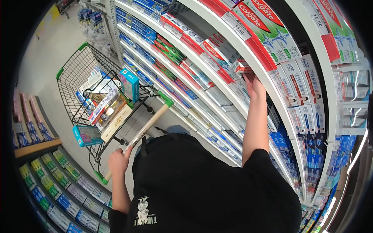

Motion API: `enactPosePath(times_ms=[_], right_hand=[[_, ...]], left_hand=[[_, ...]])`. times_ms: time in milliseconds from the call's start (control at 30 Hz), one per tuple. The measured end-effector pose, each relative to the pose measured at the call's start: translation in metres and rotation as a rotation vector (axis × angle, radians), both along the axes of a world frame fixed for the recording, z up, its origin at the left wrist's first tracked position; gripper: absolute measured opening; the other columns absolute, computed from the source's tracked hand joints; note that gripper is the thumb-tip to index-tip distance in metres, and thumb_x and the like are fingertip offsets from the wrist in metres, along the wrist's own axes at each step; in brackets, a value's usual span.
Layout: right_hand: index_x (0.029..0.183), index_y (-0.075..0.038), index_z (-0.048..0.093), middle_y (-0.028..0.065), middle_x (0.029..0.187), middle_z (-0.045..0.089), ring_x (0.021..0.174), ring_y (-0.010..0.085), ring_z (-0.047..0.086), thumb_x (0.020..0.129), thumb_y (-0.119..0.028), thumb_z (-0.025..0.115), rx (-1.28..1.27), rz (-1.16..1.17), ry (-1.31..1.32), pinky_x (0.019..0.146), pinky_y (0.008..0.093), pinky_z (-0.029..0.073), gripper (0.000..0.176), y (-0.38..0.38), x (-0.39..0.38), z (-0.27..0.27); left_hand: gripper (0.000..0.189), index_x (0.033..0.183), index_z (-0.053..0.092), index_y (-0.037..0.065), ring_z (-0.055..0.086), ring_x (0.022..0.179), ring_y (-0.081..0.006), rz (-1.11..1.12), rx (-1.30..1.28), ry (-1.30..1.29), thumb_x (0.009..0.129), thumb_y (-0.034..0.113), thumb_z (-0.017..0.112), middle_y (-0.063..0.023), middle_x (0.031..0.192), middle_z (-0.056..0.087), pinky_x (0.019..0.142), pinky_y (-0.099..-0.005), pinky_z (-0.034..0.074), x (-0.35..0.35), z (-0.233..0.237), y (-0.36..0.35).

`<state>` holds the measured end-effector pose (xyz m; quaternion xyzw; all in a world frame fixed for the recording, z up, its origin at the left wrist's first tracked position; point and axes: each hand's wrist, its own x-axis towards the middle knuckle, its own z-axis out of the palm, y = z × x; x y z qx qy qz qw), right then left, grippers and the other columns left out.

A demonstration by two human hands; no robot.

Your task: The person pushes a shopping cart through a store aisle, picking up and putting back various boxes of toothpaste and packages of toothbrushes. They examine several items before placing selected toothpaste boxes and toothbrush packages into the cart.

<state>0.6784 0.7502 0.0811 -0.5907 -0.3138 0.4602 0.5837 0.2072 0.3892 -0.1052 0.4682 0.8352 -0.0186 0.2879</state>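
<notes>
My left hand (119,160) is wrapped round the pale handle (149,121) of a green-trimmed wire shopping cart (70,87). On the right, my right hand (255,87) reaches in between two shelf levels. Its fingers are at the end of a red and white toothpaste box (243,66), closed on it as far as I can see; some fingertips are hidden behind the box. Colgate boxes (214,49) lie in the same row just left of that hand. Inside the cart are several packaged goods, among them a long cream-coloured box (116,125).
Curved shelves of toothpaste (171,50) run along my right side, with a price-tagged upper shelf (237,25) above my right forearm. Teal cards (131,84) hang on the cart's corners. Another product shelf (58,190) stands at lower left. Tiled floor (48,50) shows beyond the cart.
</notes>
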Motion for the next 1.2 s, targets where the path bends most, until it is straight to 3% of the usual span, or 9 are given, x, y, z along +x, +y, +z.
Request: enactPosePath(times_ms=[167, 267, 333, 400, 467, 667, 767, 1033, 1200], right_hand=[[0.142, -0.012, 0.054, 0.0155, 0.129, 0.065, 0.125, 0.0242, 0.064, 0.108, -0.039, 0.06, 0.03, -0.128, -0.186, 0.11, 0.0458, 0.052, 0.044, 0.014, 0.003, -0.005], [0.139, -0.011, 0.06, 0.0207, 0.125, 0.069, 0.124, 0.0296, 0.066, 0.107, -0.043, 0.058, -0.387, -0.176, -0.81, 0.106, 0.0473, 0.053, 0.045, 0.022, 0.01, 0.003], [0.129, -0.007, 0.068, 0.0226, 0.12, 0.072, 0.118, 0.0353, 0.069, 0.106, -0.035, 0.057, -0.085, -0.209, -1.495, 0.101, 0.0485, 0.053, 0.038, 0.017, 0.021, -0.008], [0.124, -0.006, 0.071, 0.0232, 0.121, 0.073, 0.116, 0.0409, 0.068, 0.104, -0.032, 0.055, 0.052, -0.21, -1.838, 0.1, 0.0506, 0.053, 0.036, 0.009, 0.027, -0.011], [0.125, -0.006, 0.072, 0.0225, 0.126, 0.071, 0.118, 0.0465, 0.065, 0.104, -0.032, 0.054, -0.007, -0.2, -1.854, 0.102, 0.0536, 0.051, 0.039, 0.001, 0.025, -0.004], [0.144, -0.012, 0.062, 0.0188, 0.149, 0.06, 0.137, 0.042, 0.055, 0.105, -0.046, 0.052, 0.005, 0.008, -1.937, 0.116, 0.0514, 0.041, 0.053, -0.025, 0.071, 0.005], [0.158, -0.019, 0.048, 0.0155, 0.166, 0.041, 0.151, 0.0379, 0.041, 0.102, -0.052, 0.057, -0.281, 0.135, -2.0, 0.124, 0.0517, 0.031, 0.066, -0.031, 0.038, 0.042], [0.151, -0.021, 0.056, 0.0125, 0.153, 0.057, 0.139, 0.0384, 0.055, 0.098, -0.06, 0.064, -0.089, 0.067, -2.083, 0.116, 0.0504, 0.043, 0.067, -0.008, 0.042, 0.025], [0.138, -0.011, 0.065, 0.0196, 0.136, 0.066, 0.122, 0.0415, 0.064, 0.098, -0.057, 0.067, 0.194, 0.136, -1.938, 0.105, 0.0499, 0.049, 0.062, 0.004, -0.001, 0.01]], left_hand=[[0.076, 0.075, 0.069, 0.0, 0.071, 0.081, -0.0456, -0.017, -0.025, -0.019, 0.094, 0.073, 0.057, -0.0248, 0.078, 0.071, 0.074, -0.0553, 0.055, -0.006, 0.003, 0.004], [0.076, 0.076, 0.07, 0.0, 0.071, 0.082, -0.0456, -0.029, -0.043, -0.039, 0.095, 0.072, 0.056, -0.0253, 0.079, 0.071, 0.075, -0.0554, 0.055, -0.008, 0.007, 0.007], [0.076, 0.076, 0.07, 0.0, 0.071, 0.082, -0.0456, -0.035, -0.043, -0.046, 0.095, 0.072, 0.056, -0.0254, 0.079, 0.071, 0.075, -0.055, 0.055, -0.01, 0.003, 0.006], [0.075, 0.077, 0.07, 0.0, 0.071, 0.082, -0.0455, -0.045, -0.044, -0.051, 0.095, 0.071, 0.056, -0.0255, 0.08, 0.071, 0.075, -0.0548, 0.055, -0.01, 0.001, 0.004], [0.075, 0.077, 0.071, -0.001, 0.071, 0.082, -0.0455, -0.057, -0.037, -0.053, 0.095, 0.071, 0.056, -0.0257, 0.08, 0.071, 0.075, -0.0547, 0.055, -0.011, 0.001, 0.006], [0.076, 0.078, 0.07, -0.001, 0.071, 0.083, -0.0456, -0.04, -0.089, -0.087, 0.096, 0.071, 0.055, -0.0264, 0.08, 0.071, 0.076, -0.0549, 0.055, -0.011, 0.003, 0.009], [0.076, 0.078, 0.07, -0.001, 0.071, 0.083, -0.0458, -0.049, -0.087, -0.076, 0.096, 0.071, 0.056, -0.0263, 0.08, 0.071, 0.075, -0.0546, 0.055, -0.01, 0.004, 0.009], [0.075, 0.079, 0.07, -0.001, 0.07, 0.082, -0.0456, -0.044, -0.082, -0.091, 0.095, 0.071, 0.056, -0.0258, 0.078, 0.07, 0.075, -0.0545, 0.055, -0.01, 0.004, 0.008], [0.075, 0.078, 0.07, -0.001, 0.07, 0.08, -0.0456, -0.031, -0.078, -0.088, 0.093, 0.072, 0.058, -0.0251, 0.076, 0.07, 0.073, -0.0542, 0.055, -0.01, 0.003, 0.007]])
